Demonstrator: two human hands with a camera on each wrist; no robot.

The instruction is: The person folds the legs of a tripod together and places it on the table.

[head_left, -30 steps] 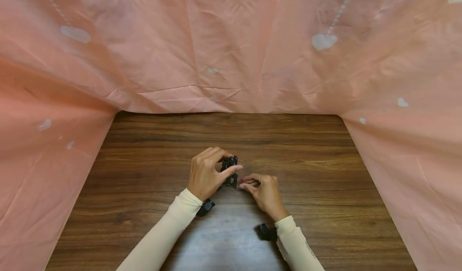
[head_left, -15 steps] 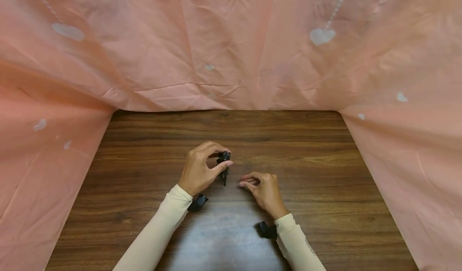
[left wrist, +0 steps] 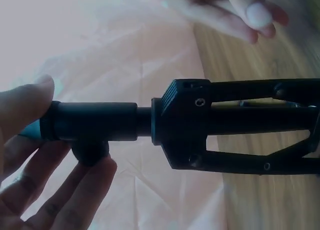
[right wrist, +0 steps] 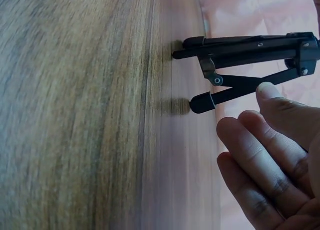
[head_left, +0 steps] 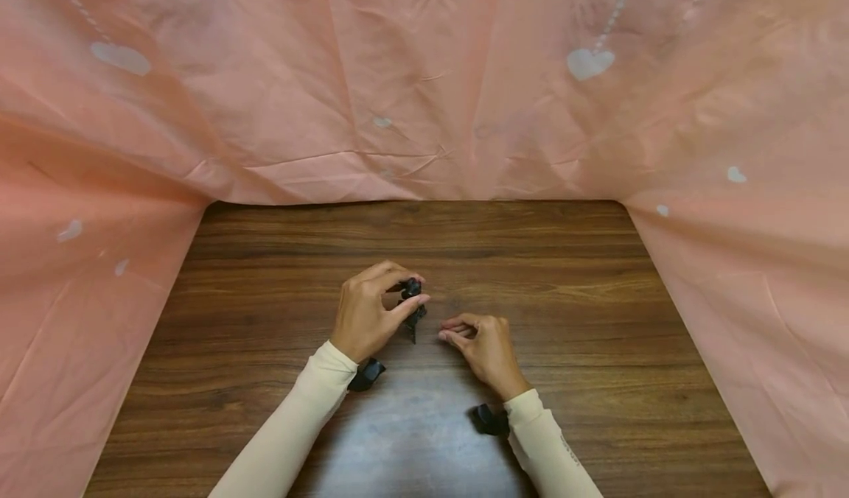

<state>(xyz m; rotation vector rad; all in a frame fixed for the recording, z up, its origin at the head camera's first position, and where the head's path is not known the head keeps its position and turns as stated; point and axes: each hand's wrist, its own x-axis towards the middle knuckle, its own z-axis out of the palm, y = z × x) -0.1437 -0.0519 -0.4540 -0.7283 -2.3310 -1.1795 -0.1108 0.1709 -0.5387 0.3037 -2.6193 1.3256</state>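
My left hand grips a small black tripod by its upper end, thumb on one side and fingers on the other. In the left wrist view, its tube and round knob lie against the fingers. Its legs point down and stand a little apart in the right wrist view. Whether the leg tips touch the table, I cannot tell. My right hand is just right of the tripod, fingers loosely bent and holding nothing. In the head view a gap separates it from the legs.
The wooden table lies under both hands. Pink cloth with pale hearts hangs at the back and both sides. A black wrist camera sits below the left wrist, and another black camera is by the right wrist.
My left hand has shifted left and slightly away with the tripod, and the tripod has turned, so its legs look narrower. The right hand has stayed nearly still.
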